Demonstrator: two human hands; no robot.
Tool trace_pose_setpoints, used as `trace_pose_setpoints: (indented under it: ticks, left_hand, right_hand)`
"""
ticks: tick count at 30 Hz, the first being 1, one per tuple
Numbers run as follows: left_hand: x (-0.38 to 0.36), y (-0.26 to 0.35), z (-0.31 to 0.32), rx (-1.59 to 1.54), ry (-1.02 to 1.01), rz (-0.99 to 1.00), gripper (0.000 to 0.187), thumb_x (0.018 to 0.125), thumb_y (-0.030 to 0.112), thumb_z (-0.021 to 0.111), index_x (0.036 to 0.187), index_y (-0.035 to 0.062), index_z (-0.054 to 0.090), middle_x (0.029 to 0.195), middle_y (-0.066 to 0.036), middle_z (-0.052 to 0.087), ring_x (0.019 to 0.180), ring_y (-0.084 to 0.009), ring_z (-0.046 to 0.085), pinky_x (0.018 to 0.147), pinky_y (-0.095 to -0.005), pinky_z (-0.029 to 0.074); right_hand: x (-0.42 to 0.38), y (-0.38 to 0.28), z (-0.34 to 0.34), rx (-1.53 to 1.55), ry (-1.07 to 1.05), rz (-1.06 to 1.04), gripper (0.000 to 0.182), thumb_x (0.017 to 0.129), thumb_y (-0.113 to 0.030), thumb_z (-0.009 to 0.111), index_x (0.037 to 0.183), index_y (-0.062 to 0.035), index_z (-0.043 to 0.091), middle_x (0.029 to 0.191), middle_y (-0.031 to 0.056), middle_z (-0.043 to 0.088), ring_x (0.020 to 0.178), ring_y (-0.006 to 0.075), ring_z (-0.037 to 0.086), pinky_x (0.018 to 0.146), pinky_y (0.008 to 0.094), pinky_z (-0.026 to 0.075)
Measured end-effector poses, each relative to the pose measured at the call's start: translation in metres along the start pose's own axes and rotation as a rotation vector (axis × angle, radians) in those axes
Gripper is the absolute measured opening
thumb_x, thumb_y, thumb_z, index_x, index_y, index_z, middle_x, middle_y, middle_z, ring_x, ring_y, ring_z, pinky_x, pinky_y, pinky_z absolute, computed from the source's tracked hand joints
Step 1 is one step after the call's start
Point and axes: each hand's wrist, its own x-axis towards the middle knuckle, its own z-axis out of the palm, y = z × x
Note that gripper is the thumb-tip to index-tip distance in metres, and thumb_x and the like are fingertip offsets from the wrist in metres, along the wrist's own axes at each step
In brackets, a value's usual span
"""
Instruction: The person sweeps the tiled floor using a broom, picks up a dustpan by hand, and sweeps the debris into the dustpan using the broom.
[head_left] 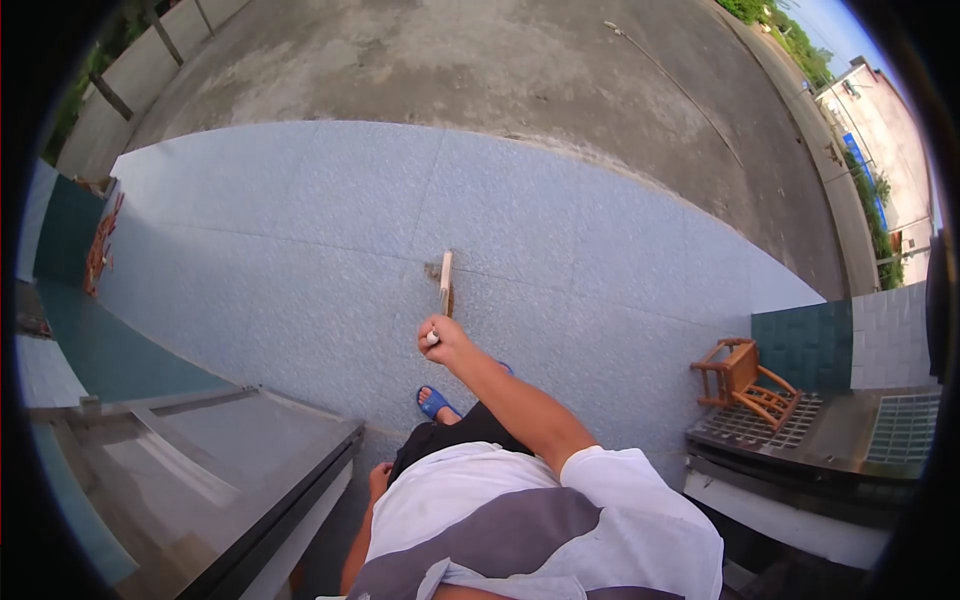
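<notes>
My right hand is closed round the handle of a long-handled tool, held out in front of me over the tiled floor. The handle's white end pokes out of my fist, pointing up at the camera. Seen nearly end-on, the tool shows a pale bar-shaped part beyond the hand and brown patches beside it; whether it is a broom or a mop I cannot make out. My left hand hangs beside my dark shorts, its fingers too small and partly hidden to read. A blue sandal shows below the right hand.
On the right, a small wooden chair is on a grated surface. A glass-panelled door is at lower left. Reddish sticks lean at the far left. Beyond the tiles, a long pole lies on the concrete yard.
</notes>
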Motion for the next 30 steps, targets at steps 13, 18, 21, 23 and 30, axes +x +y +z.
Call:
trace_pose_setpoints:
  ticks: [13, 18, 21, 23, 30]
  left_hand:
    - [0.030, -0.008, -0.017, 0.045, -0.099, 0.036, 0.024, 0.067, 0.024, 0.057, 0.079, 0.0024, 0.059, 0.073, -0.014, 0.058, 0.069, -0.0223, 0.057, 0.061, -0.0307, 0.043]
    - [0.075, -0.008, -0.018, 0.123, -0.142, 0.203, 0.023, 0.066, 0.022, 0.056, 0.077, 0.0019, 0.059, 0.073, -0.017, 0.057, 0.070, -0.0261, 0.057, 0.061, -0.0325, 0.042]
    - [0.095, 0.011, -0.031, 0.092, -0.141, 0.276, 0.022, 0.066, 0.020, 0.055, 0.076, 0.0013, 0.058, 0.074, -0.018, 0.057, 0.070, -0.0275, 0.056, 0.061, -0.0328, 0.042]
    - [0.108, 0.017, -0.038, 0.083, -0.040, 0.297, 0.023, 0.065, 0.024, 0.055, 0.076, 0.0029, 0.056, 0.067, -0.016, 0.055, 0.065, -0.0292, 0.054, 0.058, -0.0360, 0.039]
    - [0.126, 0.022, -0.058, 0.050, -0.044, 0.134, 0.023, 0.070, 0.021, 0.054, 0.080, 0.0011, 0.059, 0.072, -0.015, 0.058, 0.070, -0.0228, 0.057, 0.063, -0.0310, 0.042]
  right_hand:
    - [-0.170, -0.095, -0.129, 0.147, 0.112, -0.130, 0.006, 0.074, -0.004, 0.041, 0.078, -0.0021, 0.037, 0.048, -0.0026, 0.040, 0.036, 0.0041, 0.041, 0.029, 0.0178, 0.025]
    - [-0.156, -0.144, -0.165, -0.098, 0.329, -0.280, 0.016, 0.070, -0.002, 0.040, 0.056, -0.0089, 0.035, 0.045, -0.0004, 0.038, 0.036, 0.0068, 0.039, 0.029, 0.0190, 0.026]
    - [-0.109, -0.171, -0.169, -0.153, 0.436, -0.324, 0.016, 0.071, -0.004, 0.040, 0.057, -0.0084, 0.036, 0.045, 0.0018, 0.038, 0.037, 0.0094, 0.039, 0.030, 0.0205, 0.028]
    - [-0.072, -0.182, -0.157, -0.115, 0.482, -0.332, 0.015, 0.071, -0.003, 0.039, 0.058, -0.0082, 0.037, 0.046, 0.0023, 0.039, 0.038, 0.0100, 0.040, 0.031, 0.0214, 0.029]
    - [0.032, -0.108, -0.055, -0.468, 0.454, -0.082, 0.012, 0.073, -0.008, 0.039, 0.062, -0.0067, 0.041, 0.049, 0.0041, 0.043, 0.041, 0.0132, 0.043, 0.032, 0.0249, 0.033]
